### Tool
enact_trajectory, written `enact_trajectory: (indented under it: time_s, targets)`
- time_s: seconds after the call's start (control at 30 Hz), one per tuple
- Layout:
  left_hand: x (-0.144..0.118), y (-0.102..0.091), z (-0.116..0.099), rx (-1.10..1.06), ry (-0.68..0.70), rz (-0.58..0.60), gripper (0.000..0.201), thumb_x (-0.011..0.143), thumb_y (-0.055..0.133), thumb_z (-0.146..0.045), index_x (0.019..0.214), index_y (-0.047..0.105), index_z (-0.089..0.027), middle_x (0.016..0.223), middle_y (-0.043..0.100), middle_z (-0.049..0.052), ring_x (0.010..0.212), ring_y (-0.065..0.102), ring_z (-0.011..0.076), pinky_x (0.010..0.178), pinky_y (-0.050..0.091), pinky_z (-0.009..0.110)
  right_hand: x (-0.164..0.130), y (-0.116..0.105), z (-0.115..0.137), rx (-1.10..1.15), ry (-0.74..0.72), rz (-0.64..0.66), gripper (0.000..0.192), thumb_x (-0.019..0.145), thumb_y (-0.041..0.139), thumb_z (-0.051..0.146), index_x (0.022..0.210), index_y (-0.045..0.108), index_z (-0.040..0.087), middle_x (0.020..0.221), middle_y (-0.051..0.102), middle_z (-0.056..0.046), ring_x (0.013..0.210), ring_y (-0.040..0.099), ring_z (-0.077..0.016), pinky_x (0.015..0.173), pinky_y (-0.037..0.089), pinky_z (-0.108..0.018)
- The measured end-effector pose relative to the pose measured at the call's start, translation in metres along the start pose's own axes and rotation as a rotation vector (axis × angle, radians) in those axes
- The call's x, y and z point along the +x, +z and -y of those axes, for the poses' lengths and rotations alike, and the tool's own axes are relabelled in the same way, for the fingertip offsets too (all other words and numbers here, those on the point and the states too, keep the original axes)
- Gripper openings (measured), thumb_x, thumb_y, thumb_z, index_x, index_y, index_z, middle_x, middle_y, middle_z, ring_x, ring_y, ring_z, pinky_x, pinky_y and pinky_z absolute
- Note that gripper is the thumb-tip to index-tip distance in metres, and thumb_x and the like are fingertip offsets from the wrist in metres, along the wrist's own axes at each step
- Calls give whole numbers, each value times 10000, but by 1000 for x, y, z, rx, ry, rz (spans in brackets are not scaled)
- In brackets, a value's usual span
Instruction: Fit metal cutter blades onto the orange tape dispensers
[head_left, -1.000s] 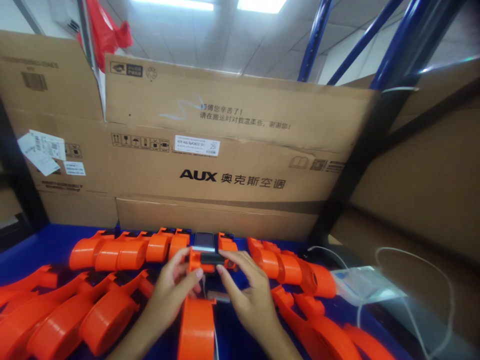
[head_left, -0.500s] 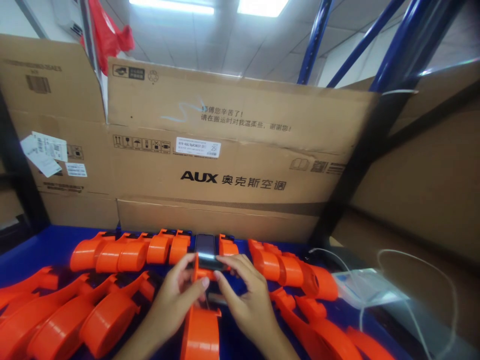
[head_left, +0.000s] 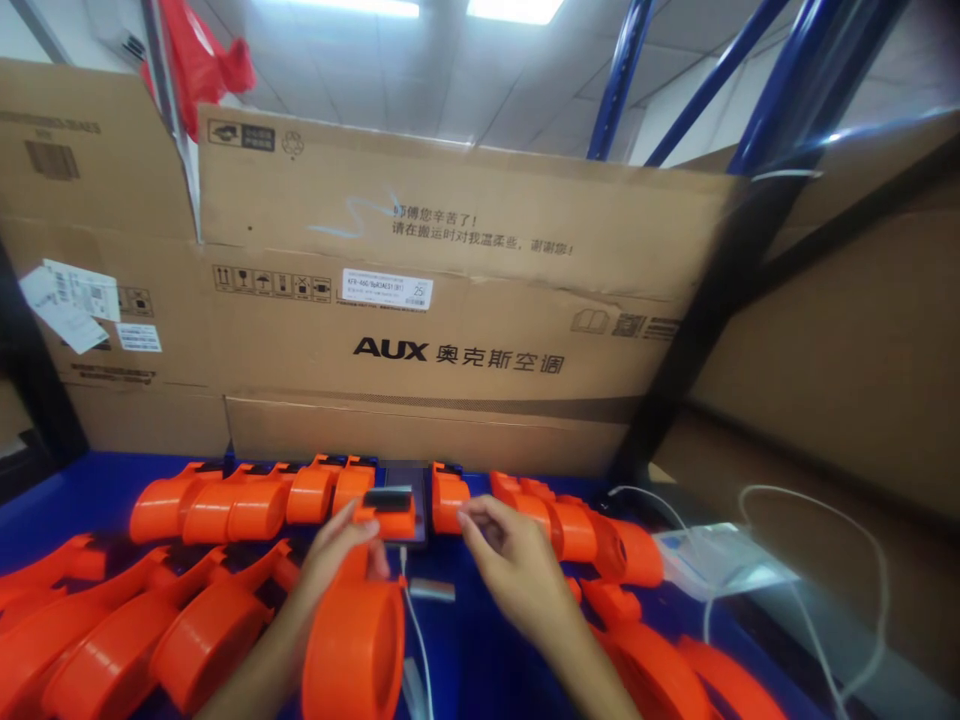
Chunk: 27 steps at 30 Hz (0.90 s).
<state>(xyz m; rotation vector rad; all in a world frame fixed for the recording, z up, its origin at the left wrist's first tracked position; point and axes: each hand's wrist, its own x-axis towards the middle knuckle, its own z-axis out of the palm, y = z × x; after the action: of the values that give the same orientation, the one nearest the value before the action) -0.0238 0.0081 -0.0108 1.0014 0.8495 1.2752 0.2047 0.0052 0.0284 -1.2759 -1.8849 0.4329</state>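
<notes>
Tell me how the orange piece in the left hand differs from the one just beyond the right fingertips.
The held piece is gripped by the left hand; the back piece sits on the blue surface. The held piece looks larger, being nearer the camera; the back piece looks smaller. Both are bright orange with a black part.

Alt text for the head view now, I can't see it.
The left hand holds an orange part with a black strip at its far end; the right hand is apart from it. More orange parts surround them on a blue surface, before cardboard marked AUX.
</notes>
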Motion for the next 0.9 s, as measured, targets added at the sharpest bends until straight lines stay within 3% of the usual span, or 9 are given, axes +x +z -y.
enact_trajectory:
  time_s: [0.07,0.13,0.23,0.5,0.77,0.9]
  targets:
    - [6,-7,0,1,-21,14,290,718,741,-460,711,671,-179,474,670,21,436,580,153,500,461,262,1,-8,-6,-326,140,73,192,948,545,294,915,719,221,749,725,-51,759,697,-254,625,470,-315]
    - [11,-14,0,9,-51,38,301,691,754,-471,652,663,-187,463,667,29,434,584,162,498,468,271,0,-14,-10,-595,237,168,152,923,578,289,892,719,242,793,745,-62,820,712,-289,635,456,-330]
    - [16,-20,1,28,-88,70,297,664,770,-467,616,662,-194,471,676,43,450,604,184,502,483,289,-2,-16,-12,-762,293,270,112,883,645,321,907,719,239,907,768,-94,911,722,-326,688,468,-359]
    - [14,-21,2,43,-89,66,305,697,748,-463,609,662,-183,503,688,56,479,620,189,540,495,289,-4,-8,-11,-803,312,344,261,793,758,364,977,707,186,999,761,-153,1017,706,-378,769,494,-407]
    - [21,-23,2,43,-100,61,315,636,794,-449,622,655,-167,462,685,81,431,617,201,494,483,293,-6,0,-7,-728,260,357,347,787,746,328,1100,646,216,1097,745,-123,1040,699,-331,756,472,-353]
    - [13,-13,6,12,-42,8,315,696,773,-458,744,647,-174,502,688,34,414,594,163,470,467,265,-10,5,-4,-686,215,342,354,782,743,287,1107,617,226,1111,733,-112,1036,694,-312,756,457,-341]
